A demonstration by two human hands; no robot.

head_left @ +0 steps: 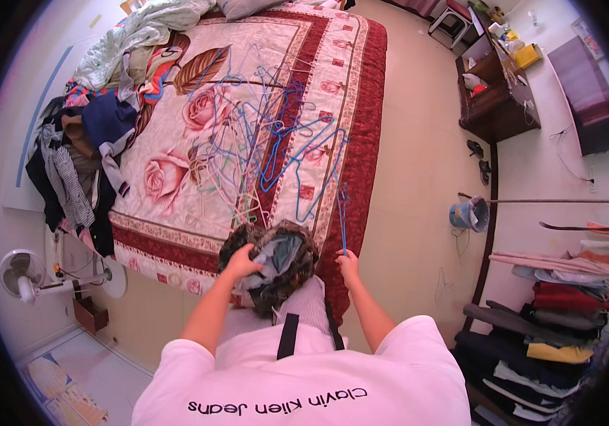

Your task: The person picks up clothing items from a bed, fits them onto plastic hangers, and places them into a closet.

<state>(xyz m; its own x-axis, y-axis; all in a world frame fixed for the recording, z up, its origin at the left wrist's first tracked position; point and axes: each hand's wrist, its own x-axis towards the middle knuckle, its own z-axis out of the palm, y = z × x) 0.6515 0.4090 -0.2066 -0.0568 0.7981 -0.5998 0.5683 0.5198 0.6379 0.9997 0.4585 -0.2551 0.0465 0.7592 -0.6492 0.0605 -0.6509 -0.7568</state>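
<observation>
My left hand (243, 263) grips a dark, mottled garment (301, 243) with a grey-green inner side, bunched over my lap at the near edge of the bed. In my right hand (348, 265), to the right of the garment, a blue clothes hanger (343, 226) is held upright by one end. Its far part reaches over the red border of the bedspread. Beyond my hands a tangle of thin hangers (237, 153), blue, white, pink and green, lies spread on the rose-patterned bedspread (137, 135).
A pile of clothes (80, 153) covers the bed's left side. A white fan (22, 275) stands at the left. Along the right wall are a dark wooden cabinet (499, 103), a blue bucket (469, 214) and a rack of hanging clothes (539, 326).
</observation>
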